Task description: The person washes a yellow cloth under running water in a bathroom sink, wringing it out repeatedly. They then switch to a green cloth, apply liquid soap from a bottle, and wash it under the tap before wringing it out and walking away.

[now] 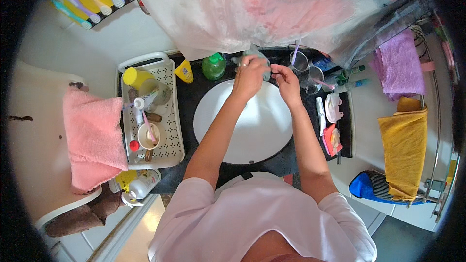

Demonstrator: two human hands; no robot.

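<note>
Both my hands are at the far edge of the white oval basin (242, 131). The fingers of my left hand (250, 78) curl over a pale grey-green thing (265, 58). It could be a cloth or a clear vessel; my hand covers much of it. Just to its right, my right hand (287, 83) has thumb and fingers drawn together beside that thing. What they pinch, if anything, is too small to make out. A green bottle (213, 66) stands left of my hands, and a clear cup (299, 61) with a purple toothbrush (295, 51) to the right.
At left, a white perforated tray (178, 140) holds a yellow-capped jar, a cup and bottles. A yellow tube (184, 72) stands beside it. More cups, small bottles and a white tube (320, 115) line the right side. Towels hang on both sides; a translucent sheet (218, 14) hangs behind.
</note>
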